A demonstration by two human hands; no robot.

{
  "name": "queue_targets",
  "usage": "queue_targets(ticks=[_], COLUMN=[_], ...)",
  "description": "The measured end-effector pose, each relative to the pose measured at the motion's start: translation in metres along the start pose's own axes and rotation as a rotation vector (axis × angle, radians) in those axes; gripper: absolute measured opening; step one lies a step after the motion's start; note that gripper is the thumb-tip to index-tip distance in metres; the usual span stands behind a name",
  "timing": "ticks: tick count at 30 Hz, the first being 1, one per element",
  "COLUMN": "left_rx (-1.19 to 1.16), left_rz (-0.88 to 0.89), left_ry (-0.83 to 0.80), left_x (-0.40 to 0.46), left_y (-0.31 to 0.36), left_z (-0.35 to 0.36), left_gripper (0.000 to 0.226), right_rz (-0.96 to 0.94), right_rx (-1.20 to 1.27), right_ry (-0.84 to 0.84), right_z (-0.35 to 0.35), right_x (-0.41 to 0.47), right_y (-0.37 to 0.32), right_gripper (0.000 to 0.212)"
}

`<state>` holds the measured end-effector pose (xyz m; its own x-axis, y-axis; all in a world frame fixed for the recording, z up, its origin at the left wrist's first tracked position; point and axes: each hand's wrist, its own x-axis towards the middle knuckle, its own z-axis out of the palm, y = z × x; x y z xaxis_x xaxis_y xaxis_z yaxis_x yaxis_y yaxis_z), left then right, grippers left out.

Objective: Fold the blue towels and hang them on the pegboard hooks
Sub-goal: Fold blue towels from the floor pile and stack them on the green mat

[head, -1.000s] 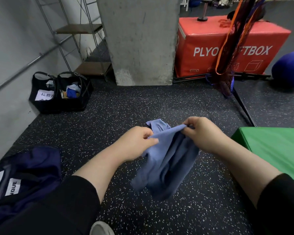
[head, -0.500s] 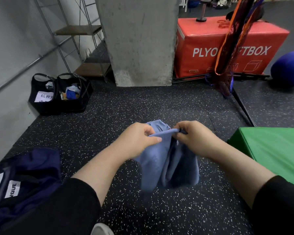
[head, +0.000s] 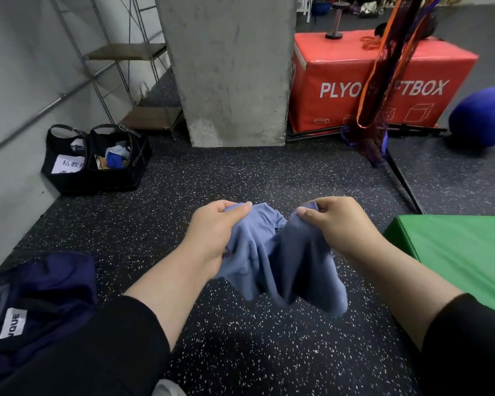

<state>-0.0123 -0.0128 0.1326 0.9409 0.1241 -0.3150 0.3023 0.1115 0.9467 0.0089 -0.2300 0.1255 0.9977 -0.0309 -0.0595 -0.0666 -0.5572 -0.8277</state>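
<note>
The blue towel (head: 272, 258) hangs bunched between left hand (head: 215, 230) and right hand (head: 340, 221).

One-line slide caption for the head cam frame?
Both hands, left hand and right hand, grip a crumpled blue towel above the speckled gym floor.

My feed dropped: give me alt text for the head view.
Both hands, left hand and right hand, grip a crumpled blue towel above the speckled floor. Green mat at right, red box behind.
</note>
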Motion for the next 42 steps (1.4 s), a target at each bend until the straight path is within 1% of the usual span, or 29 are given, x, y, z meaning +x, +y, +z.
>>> queue_targets(ticks=[3, 5, 7, 10, 13, 15, 18, 23, 25, 26, 27, 29, 31, 33, 34, 35, 36, 37, 38, 39, 40, 42], left_rx=[-0.052, -0.016, 0.017, 0.046, 0.071, 0.101, 0.176, 0.356, 0.39, 0.41, 0.431, 0.486, 0.612, 0.754, 0.773, 0.75, 0.709, 0.686, 0.687, 0.688, 0.692, 0.735], left_rz=[-0.039, -0.037, -0.038, -0.052, -0.038, 0.003, 0.081, 0.226, 0.253, 0.26, 0.265, 0.265, 0.258, 0.26, 0.261, 0.263, 0.28, 0.319, 0.367, 0.413, 0.435, 0.39], left_ry=[-0.011, -0.035, -0.025, 0.009, 0.008, 0.021, 0.065, 0.094, 0.119, 0.129, 0.122, 0.032, -0.115, -0.232, -0.261, -0.259, -0.219, -0.155, -0.102, -0.094, -0.148, -0.373], left_x=[0.0, -0.001, -0.003, -0.004, -0.004, -0.005, -0.005, -0.011, -0.013, -0.013, -0.014, -0.017, -0.022, -0.026, -0.026, -0.025, -0.021, -0.017, -0.01, -0.006, -0.002, 0.002], left_y=[0.0, -0.002, -0.004, -0.011, -0.018, -0.022, -0.025, -0.02, -0.017, -0.016, -0.015, -0.012, -0.011, -0.01, -0.008, -0.003, 0.001, 0.005, 0.006, 0.008, 0.008, 0.001], left_z=[0.008, 0.01, 0.012, 0.016, 0.022, 0.027, 0.033, 0.038, 0.039, 0.039, 0.039, 0.038, 0.042, 0.044, 0.043, 0.04, 0.035, 0.028, 0.021, 0.013, 0.007, 0.0], left_gripper=[0.011, 0.014, 0.009, 0.012, 0.019, 0.024, 0.016, 0.019, 0.019, 0.019, 0.019, 0.02, 0.025, 0.028, 0.029, 0.028, 0.028, 0.028, 0.025, 0.018, 0.013, 0.042], right_rz=[0.098, 0.117, 0.107, 0.121, 0.09, 0.057, 0.035, 0.166, 0.175, 0.173, 0.177, 0.2, 0.209, 0.197, 0.192, 0.179, 0.149, 0.101, 0.033, -0.041, -0.107, -0.195], right_rx=[0.202, 0.212, 0.208, 0.271, 0.181, 0.126, 0.101, 0.351, 0.396, 0.416, 0.443, 0.52, 0.56, 0.542, 0.523, 0.502, 0.438, 0.33, 0.173, 0.023, -0.081, -0.133], right_ry=[-0.078, -0.107, -0.127, -0.15, -0.17, -0.183, -0.199, -0.221, -0.231, -0.228, -0.225, -0.234, -0.282, -0.31, -0.297, -0.279, -0.258, -0.232, -0.21, -0.212, -0.233, -0.318], right_z=[0.003, 0.008, 0.014, 0.023, 0.032, 0.035, 0.038, 0.039, 0.039, 0.04, 0.04, 0.041, 0.038, 0.038, 0.037, 0.037, 0.035, 0.033, 0.029, 0.024, 0.019, 0.01], right_x=[-0.002, -0.003, -0.006, -0.008, -0.009, -0.013, -0.015, -0.015, -0.017, -0.017, -0.016, -0.015, -0.014, -0.013, -0.012, -0.01, -0.009, -0.007, -0.006, -0.006, -0.009, -0.015], right_y=[0.002, 0.003, 0.001, -0.002, -0.005, -0.009, -0.014, -0.014, -0.015, -0.015, -0.014, -0.01, -0.007, -0.001, 0.0, 0.002, 0.002, 0.001, -0.002, -0.007, -0.012, -0.021], right_gripper=[0.048, 0.057, 0.06, 0.059, 0.062, 0.061, 0.053, 0.039, 0.023, 0.019, 0.018, 0.028, 0.035, 0.042, 0.039, 0.03, 0.021, 0.017, 0.016, 0.017, 0.02, 0.023])
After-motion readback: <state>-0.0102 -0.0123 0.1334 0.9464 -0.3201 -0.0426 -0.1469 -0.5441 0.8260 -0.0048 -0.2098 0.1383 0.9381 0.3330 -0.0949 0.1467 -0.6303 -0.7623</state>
